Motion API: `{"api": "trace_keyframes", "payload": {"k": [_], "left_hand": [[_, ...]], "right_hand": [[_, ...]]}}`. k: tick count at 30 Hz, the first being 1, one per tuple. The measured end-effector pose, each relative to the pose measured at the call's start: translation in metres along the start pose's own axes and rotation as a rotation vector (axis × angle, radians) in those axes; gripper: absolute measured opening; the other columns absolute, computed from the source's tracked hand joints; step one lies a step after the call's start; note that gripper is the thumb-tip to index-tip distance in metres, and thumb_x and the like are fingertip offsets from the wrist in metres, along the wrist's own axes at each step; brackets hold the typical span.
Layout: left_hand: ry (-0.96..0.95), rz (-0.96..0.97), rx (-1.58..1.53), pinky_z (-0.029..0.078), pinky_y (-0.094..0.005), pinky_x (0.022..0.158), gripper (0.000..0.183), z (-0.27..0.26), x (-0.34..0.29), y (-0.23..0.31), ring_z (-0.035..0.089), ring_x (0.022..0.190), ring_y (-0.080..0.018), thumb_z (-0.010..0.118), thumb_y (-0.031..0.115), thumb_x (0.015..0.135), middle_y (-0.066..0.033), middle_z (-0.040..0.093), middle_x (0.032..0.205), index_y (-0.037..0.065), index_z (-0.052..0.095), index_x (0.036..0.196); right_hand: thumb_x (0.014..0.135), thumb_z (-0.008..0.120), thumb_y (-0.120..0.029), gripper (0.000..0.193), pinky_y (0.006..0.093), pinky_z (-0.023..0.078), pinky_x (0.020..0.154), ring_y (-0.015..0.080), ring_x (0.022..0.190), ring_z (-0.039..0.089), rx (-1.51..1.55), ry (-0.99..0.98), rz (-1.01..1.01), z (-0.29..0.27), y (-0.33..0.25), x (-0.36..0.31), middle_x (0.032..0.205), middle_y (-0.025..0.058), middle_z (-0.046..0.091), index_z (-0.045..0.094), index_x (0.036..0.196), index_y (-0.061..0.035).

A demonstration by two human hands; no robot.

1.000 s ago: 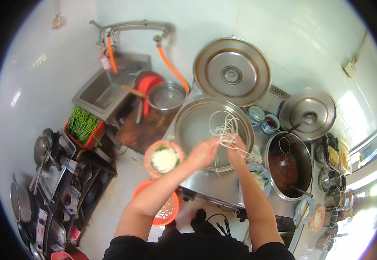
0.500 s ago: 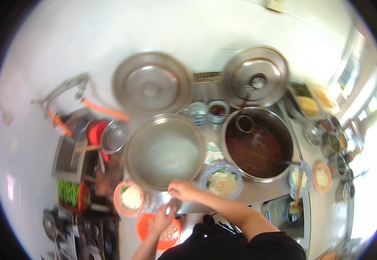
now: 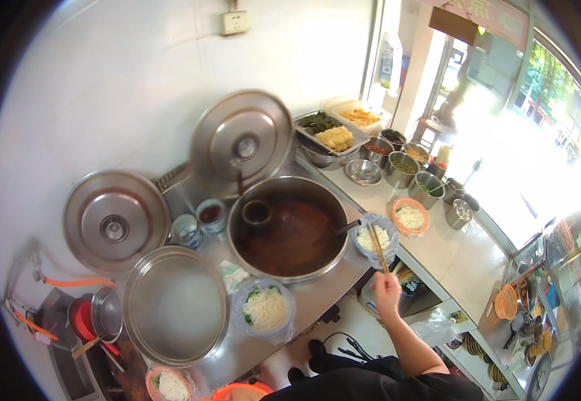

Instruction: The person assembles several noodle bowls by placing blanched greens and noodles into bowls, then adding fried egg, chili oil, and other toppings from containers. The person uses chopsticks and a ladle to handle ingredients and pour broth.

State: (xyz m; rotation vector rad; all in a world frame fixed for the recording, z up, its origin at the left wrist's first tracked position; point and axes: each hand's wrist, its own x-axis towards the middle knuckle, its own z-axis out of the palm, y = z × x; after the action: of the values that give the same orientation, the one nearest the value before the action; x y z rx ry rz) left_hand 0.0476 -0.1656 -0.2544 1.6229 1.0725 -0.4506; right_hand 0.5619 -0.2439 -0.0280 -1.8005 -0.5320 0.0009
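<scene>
My right hand [image 3: 388,291] is closed around the lower ends of long wooden chopsticks [image 3: 380,256]. Their far ends lie over white noodles [image 3: 380,235] in a bowl lined with bluish plastic [image 3: 393,248], right of the pot of red-brown broth [image 3: 336,256]. At the bottom edge, my left hand [image 3: 242,395] shows only in part, beside an orange basin [image 3: 261,386]; its fingers are hidden. Close to it stands an orange bowl of noodles [image 3: 170,385]. Another plastic-lined bowl of noodles and greens [image 3: 264,309] sits between the two big pots.
At left, a wide pot of cloudy water [image 3: 177,307] steams. A ladle [image 3: 256,212] rests in the broth. Two large lids [image 3: 115,224] lean against the wall. Metal tubs of toppings [image 3: 402,169] and an orange bowl [image 3: 411,217] stand on the right counter.
The view has swung to the right. My right hand has left the water pot's rim and taken hold of the chopsticks on the far bowl. My left hand has slipped mostly out of view.
</scene>
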Motion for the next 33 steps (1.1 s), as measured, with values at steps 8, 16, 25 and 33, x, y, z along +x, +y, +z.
{"api": "trace_keyframes", "payload": {"k": [8, 16, 25, 33], "left_hand": [[-0.098, 0.38, -0.273, 0.055, -0.0354, 0.085, 0.043, 0.023, 0.063, 0.168, 0.071, 0.094, -0.0204, 0.064, 0.034, 0.099, -0.0125, 0.073, 0.104, 0.009, 0.061, 0.134], [-0.1, 0.048, -1.663, 0.057, -0.0515, 0.089, 0.05, 0.025, 0.07, 0.357, 0.069, 0.097, -0.0364, 0.055, 0.043, 0.102, -0.017, 0.065, 0.111, 0.005, 0.049, 0.134], [0.878, -0.016, -1.86, 0.059, -0.0576, 0.077, 0.045, 0.024, 0.058, 0.307, 0.065, 0.09, -0.0433, 0.059, 0.04, 0.101, -0.0169, 0.053, 0.11, 0.003, 0.043, 0.122], [1.031, 0.146, -1.885, 0.063, -0.0492, 0.07, 0.016, 0.009, 0.056, 0.273, 0.067, 0.079, -0.035, 0.061, 0.018, 0.1, -0.0094, 0.057, 0.096, 0.01, 0.047, 0.096]], "right_hand": [[0.098, 0.06, -0.041, 0.047, 0.0509, 0.057, 0.074, 0.0362, 0.099, 0.067, 0.536, -0.449, 1.038, -0.06, 0.095, 0.103, 0.11, 0.0153, 0.065, 0.058, 0.124, -0.0017], [0.103, 0.054, -0.022, 0.018, 0.037, 0.05, 0.049, 0.0207, 0.052, 0.057, 0.649, -0.623, 1.03, -0.091, 0.044, 0.108, 0.074, 0.0094, 0.062, 0.053, 0.113, -0.0069], [0.105, 0.052, -0.023, 0.024, 0.0293, 0.048, 0.045, 0.0154, 0.048, 0.058, 0.221, -1.487, 0.356, 0.031, -0.017, 0.097, 0.082, 0.0118, 0.066, 0.055, 0.104, 0.0007], [0.101, 0.055, -0.026, 0.026, 0.0351, 0.046, 0.038, 0.0213, 0.043, 0.055, 0.142, -1.604, 0.504, 0.294, -0.041, 0.037, 0.082, 0.0141, 0.066, 0.054, 0.098, -0.0002]]}}
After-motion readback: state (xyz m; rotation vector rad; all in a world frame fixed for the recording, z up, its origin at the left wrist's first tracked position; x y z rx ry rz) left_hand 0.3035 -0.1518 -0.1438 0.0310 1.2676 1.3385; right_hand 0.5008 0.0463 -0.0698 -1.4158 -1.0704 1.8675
